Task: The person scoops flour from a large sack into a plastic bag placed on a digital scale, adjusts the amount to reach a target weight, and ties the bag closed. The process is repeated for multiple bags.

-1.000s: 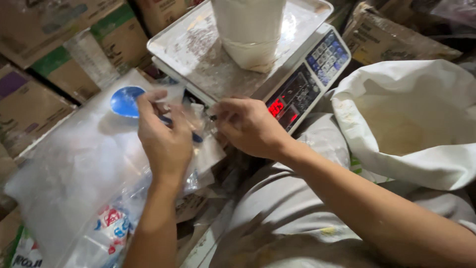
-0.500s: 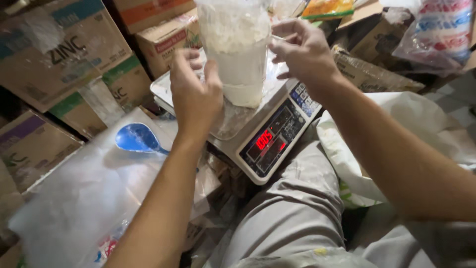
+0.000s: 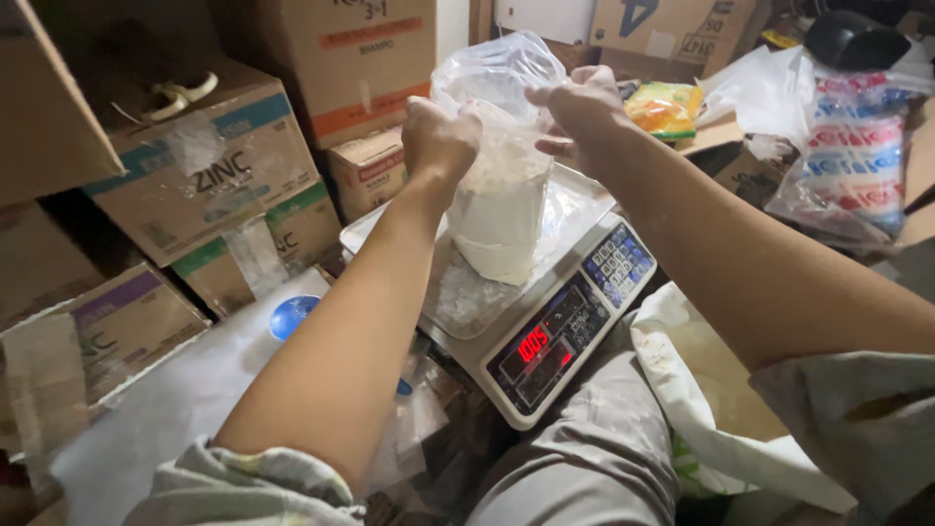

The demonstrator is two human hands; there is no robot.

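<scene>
Bag [image 3: 502, 185] of white powder, stood on scale [image 3: 545, 292] pan | left hand [image 3: 440, 136] and right hand [image 3: 582, 107] pinched on the thin film neck above the fill | judged soft, slippery, sagging, probably fairly heavy; best gripped at gathered neck, base supported.

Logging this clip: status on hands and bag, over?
Left hand and right hand both gripping the neck of the clear bag of white powder. Bag stands on the scale. Nothing obstructing.
</scene>
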